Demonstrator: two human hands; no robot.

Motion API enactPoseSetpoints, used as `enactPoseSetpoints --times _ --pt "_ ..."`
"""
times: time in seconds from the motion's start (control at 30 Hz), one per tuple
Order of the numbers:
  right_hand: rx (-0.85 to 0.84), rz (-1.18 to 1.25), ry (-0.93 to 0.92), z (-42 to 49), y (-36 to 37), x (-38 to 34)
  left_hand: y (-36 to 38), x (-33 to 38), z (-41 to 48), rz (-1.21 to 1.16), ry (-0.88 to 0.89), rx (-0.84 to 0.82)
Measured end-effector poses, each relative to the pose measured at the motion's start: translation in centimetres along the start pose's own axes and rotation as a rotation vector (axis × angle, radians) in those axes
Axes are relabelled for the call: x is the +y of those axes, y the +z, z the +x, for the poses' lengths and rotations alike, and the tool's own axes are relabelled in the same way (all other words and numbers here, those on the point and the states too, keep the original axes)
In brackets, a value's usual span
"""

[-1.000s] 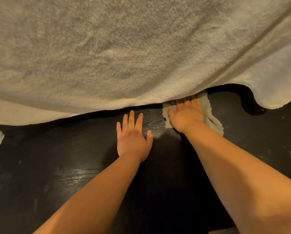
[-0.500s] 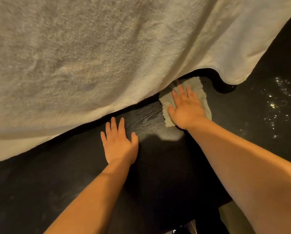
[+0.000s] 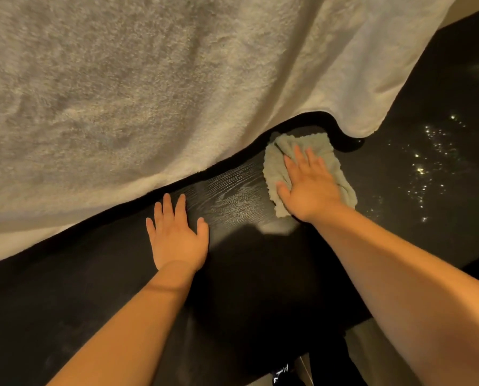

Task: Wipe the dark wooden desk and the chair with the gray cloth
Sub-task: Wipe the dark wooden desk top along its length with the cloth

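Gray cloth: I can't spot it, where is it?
Head view, right of centre: gray cloth on the desk under the right hand, near the pale blanket.

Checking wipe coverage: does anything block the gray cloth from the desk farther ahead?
Yes. A fluffy cream blanket covers the far side of the desk, its edge just beyond the gray cloth under the right hand. Rightward, the desk is uncovered.

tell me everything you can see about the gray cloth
The gray cloth is a small, pale gray-green rag with a nubby, terry-like texture and wavy edges. It lies rumpled but mostly flat on the dark wooden desk, with folds bunched at its far end. The right hand presses on it with straight, spread fingers, covering its middle. Its far edge lies close to the hem of a fluffy cream blanket; whether they touch cannot be told.
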State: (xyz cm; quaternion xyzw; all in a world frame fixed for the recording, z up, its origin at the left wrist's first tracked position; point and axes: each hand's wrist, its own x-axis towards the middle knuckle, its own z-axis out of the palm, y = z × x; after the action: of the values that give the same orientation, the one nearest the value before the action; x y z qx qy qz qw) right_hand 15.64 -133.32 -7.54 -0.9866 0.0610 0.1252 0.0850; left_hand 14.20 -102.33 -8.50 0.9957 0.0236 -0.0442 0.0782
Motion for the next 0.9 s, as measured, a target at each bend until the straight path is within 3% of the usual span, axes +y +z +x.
enactPoseSetpoints --times 0.1,0.3,0.4,0.57,0.63,0.8,0.9 --pt "-0.013 0.017 -0.006 -2.0 1.0 -2.9 0.0 0.0 -0.1 0.003 0.0 -0.001" --pt "-0.062 0.037 -0.396 -8.8 2.6 -2.9 -0.3 0.2 -0.4 0.003 -0.004 0.009" --pt "0.034 -0.002 -0.336 -5.2 1.9 0.9 -0.4 0.3 -0.3 0.01 0.002 0.018" --pt "-0.034 -0.005 -0.045 -2.9 0.6 2.5 -0.4 0.3 -0.5 0.007 -0.001 0.022" --pt "-0.046 -0.019 -0.069 -5.8 1.6 0.5 -0.5 0.4 -0.6 0.002 -0.001 0.017" --pt "-0.05 -0.022 -0.351 -13.0 3.8 -0.2 -0.7 0.1 -0.8 -0.011 -0.001 0.038" --pt "-0.002 -0.018 -0.265 -10.2 2.9 3.0 -0.6 0.3 -0.8 -0.023 0.014 0.054"
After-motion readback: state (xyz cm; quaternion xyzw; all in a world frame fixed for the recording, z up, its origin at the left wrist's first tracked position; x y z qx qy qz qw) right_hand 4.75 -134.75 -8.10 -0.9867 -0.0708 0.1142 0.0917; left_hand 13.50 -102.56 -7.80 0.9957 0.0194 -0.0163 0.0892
